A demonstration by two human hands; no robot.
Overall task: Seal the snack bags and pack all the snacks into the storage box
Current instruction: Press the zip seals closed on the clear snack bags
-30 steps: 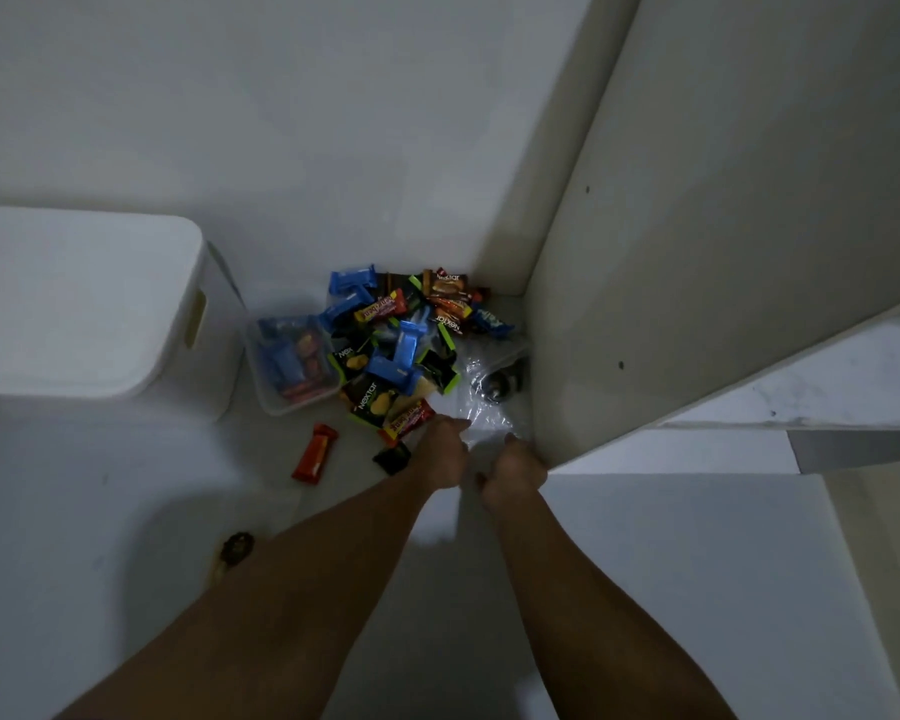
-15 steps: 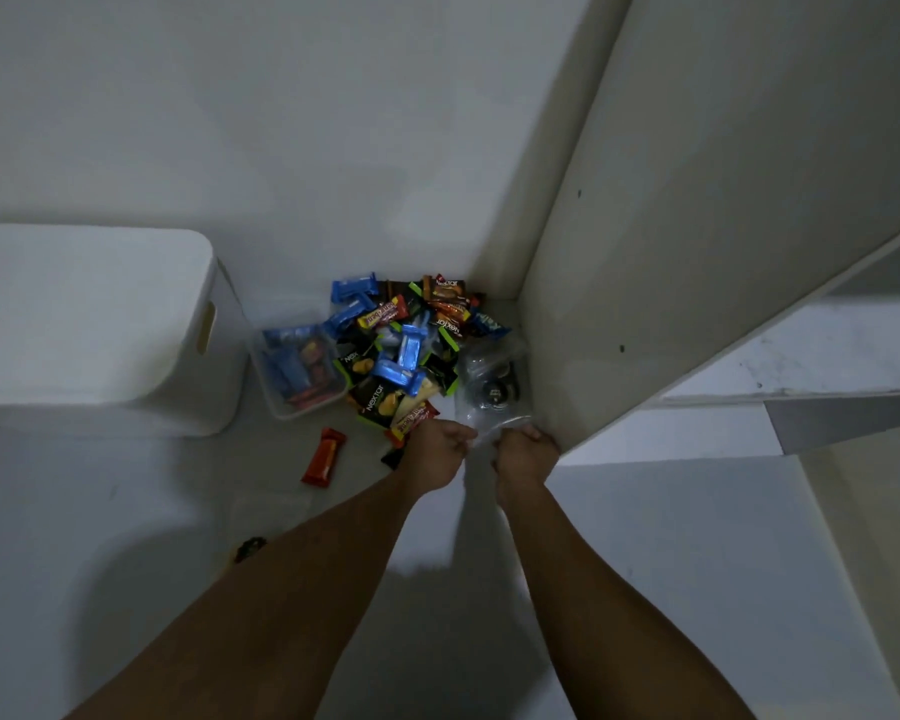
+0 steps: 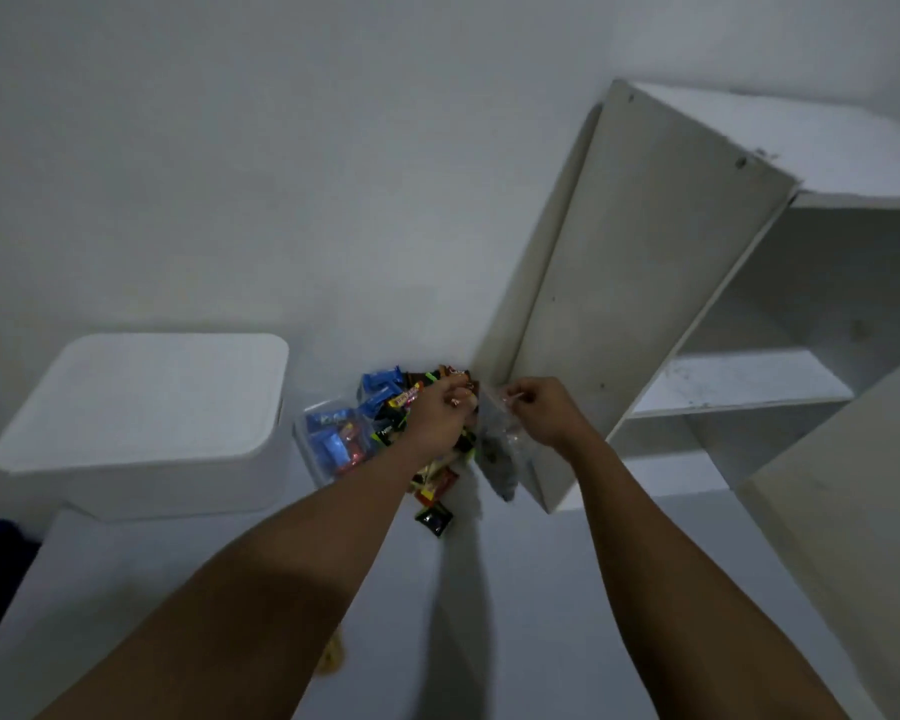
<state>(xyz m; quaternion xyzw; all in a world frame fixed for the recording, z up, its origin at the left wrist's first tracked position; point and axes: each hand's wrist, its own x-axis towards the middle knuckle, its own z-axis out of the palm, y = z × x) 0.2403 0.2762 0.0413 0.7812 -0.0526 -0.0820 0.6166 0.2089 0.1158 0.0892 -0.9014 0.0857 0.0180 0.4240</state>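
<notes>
Your left hand (image 3: pixel 440 418) and right hand (image 3: pixel 539 413) each grip the top of one clear bag (image 3: pixel 497 449). One white lidded box (image 3: pixel 146 423) and one clear tub (image 3: pixel 328 444) flank a snack pile (image 3: pixel 391 402) too jumbled to count.

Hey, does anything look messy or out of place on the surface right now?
Yes. Loose snacks lie heaped in the corner rather than packed, one dark packet sits apart nearer the person, and a small clear container beside the lidded white storage box holds only a few.
</notes>
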